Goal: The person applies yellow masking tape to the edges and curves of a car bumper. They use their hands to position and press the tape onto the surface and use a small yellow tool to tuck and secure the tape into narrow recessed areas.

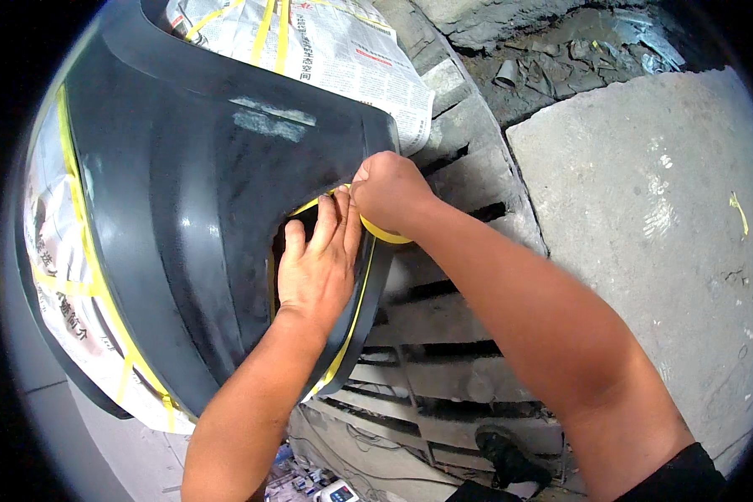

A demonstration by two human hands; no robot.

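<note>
A dark grey car bumper [182, 188] with pale scuffed patches fills the left and middle of the view. Yellow masking tape [307, 205] runs along the upper edge of an opening in it. My left hand [320, 251] lies over this opening, its fingertips pressing on the taped edge. Just right of those fingertips, my right hand [389, 188] is closed on a roll of yellow masking tape [386, 233], mostly hidden beneath the hand. Newspaper [351, 56] held by yellow strips covers the area behind the bumper, and more taped newspaper [56, 251] covers its left side.
A slatted concrete grating [452, 314] lies below and right of the bumper. Beyond it is a concrete slab [634, 163] with a scrap of yellow tape [738, 213]. Dark debris [558, 75] fills a pit at the top right. A shoe [511, 461] and cables show at the bottom.
</note>
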